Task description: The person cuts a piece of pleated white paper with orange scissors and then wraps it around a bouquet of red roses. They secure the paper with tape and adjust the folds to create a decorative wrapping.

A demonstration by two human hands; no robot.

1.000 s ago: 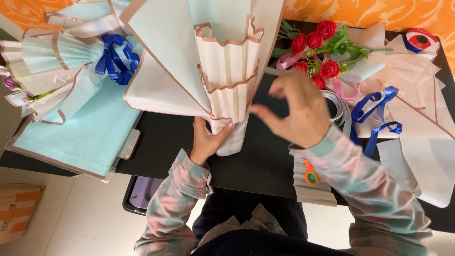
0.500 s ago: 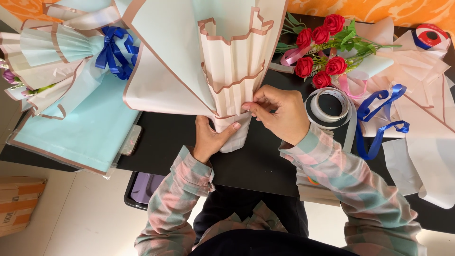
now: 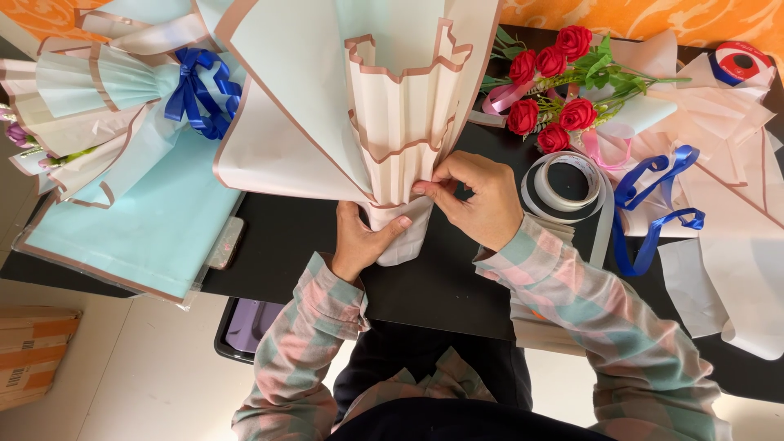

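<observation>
A bouquet wrap (image 3: 400, 122) of pleated cream paper with brown edging stands in pale mint sheets above a black table (image 3: 441, 286). My left hand (image 3: 363, 237) grips the gathered base of the wrap from below, thumb across the white stem end. My right hand (image 3: 478, 196) pinches the cream pleats at the wrap's right side, just above the base. Both sleeves are pastel plaid.
A finished mint bouquet with a blue bow (image 3: 200, 86) lies at the left on mint paper sheets (image 3: 139, 229). Red roses (image 3: 555, 82), a tape roll (image 3: 567, 184), blue ribbon (image 3: 653, 212) and pink paper (image 3: 719, 122) lie to the right. Cardboard boxes (image 3: 33, 351) sit on the floor.
My right hand came down from open in the air over the table and now pinches the cream pleats at the wrap's base. My left hand kept its grip.
</observation>
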